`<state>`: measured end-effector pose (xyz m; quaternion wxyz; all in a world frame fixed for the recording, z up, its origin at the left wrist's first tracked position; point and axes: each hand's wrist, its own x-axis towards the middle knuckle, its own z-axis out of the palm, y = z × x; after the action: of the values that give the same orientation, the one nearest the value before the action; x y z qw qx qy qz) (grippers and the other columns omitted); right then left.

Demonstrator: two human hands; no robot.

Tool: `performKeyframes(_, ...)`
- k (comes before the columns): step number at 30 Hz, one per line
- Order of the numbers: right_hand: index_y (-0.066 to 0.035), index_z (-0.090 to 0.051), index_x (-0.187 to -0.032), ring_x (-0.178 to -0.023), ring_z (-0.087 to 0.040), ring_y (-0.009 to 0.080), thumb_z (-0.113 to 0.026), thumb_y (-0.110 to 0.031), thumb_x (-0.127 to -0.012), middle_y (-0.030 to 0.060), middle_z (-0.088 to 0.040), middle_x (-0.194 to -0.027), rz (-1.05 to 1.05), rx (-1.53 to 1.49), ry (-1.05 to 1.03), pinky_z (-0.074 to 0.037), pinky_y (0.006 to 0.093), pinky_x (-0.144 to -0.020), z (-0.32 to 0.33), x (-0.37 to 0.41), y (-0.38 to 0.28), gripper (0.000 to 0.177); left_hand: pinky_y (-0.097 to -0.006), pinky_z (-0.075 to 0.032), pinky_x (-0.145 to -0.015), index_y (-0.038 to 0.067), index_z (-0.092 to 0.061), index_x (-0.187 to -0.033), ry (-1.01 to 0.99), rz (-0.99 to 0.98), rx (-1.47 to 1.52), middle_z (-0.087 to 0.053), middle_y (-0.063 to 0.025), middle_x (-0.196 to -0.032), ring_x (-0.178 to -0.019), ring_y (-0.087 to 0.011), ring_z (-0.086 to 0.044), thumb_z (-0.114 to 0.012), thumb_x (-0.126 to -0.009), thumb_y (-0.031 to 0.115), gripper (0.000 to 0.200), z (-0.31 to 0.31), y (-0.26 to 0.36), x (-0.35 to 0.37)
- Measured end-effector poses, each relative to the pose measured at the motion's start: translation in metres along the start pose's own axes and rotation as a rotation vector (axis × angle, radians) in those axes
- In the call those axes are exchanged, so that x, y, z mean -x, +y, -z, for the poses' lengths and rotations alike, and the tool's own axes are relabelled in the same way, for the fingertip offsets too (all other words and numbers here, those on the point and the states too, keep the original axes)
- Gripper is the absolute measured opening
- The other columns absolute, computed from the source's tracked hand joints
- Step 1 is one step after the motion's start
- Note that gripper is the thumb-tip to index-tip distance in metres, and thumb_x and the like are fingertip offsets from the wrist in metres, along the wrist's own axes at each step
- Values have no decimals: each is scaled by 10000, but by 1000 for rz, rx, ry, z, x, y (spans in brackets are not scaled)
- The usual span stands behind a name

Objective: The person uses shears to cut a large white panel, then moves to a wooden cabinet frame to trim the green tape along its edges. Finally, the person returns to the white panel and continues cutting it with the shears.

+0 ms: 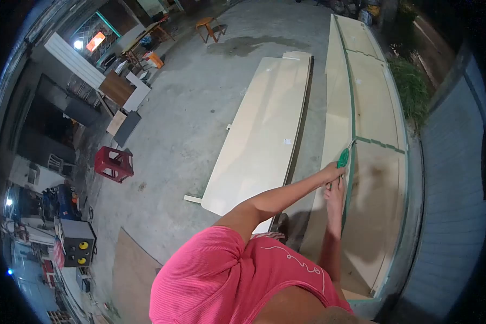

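My left hand (332, 172) is closed round a green tool (343, 157) with a thin pale tip; its exact kind is too small to tell. The tip meets the green edge strip (353, 116) of a long pale wooden cabinet frame (372, 97). Just below, my right hand (335, 193) is closed close against the left one, by the same edge. What it grips is hidden between the two hands. The frame lies on the floor, its shallow compartments facing up, with green along several edges and dividers.
Left of the frame lies a long cream panel (254, 140) on the concrete floor. A red plastic stool (114, 163), a brown board (135, 264) and a speaker box (76, 243) stand or lie further left. A corrugated wall (443, 178) runs along the right.
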<state>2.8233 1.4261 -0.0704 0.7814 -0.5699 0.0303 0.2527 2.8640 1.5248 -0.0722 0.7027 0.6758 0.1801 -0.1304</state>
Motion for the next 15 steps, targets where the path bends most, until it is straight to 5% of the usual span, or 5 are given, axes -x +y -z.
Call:
performKeyframes(11,-145,-456,-992,-479,-301,4,-449,-345,-929,-50,-394,-684,-115,-123,-10,-208,149,-383,4,-13,21,210,-336,-437,-559,-10,-579,-837,-3,-44,14,-566,-94,-720,-639,-172,-526,-564,-758,298,318,7,-18,-9)
performKeyframes(13,-143,-451,-1025,-488,-300,3,-436,-345,-935,-47,-394,-690,-98,-96,-19,-200,148,-387,3,-14,25,222,-304,-423,-411,-15,-577,-902,-13,-21,31,-561,-67,-733,-589,-155,-528,-547,-757,284,333,9,-20,-8)
performKeyframes(15,-131,-443,-1073,-511,-321,11,-451,-339,-926,-46,-405,-704,-95,-84,-47,-222,160,-407,5,-11,24,256,-302,-428,-425,-16,-577,-892,-11,-30,29,-567,-72,-742,-595,-153,-528,-543,-761,275,321,10,-21,-7)
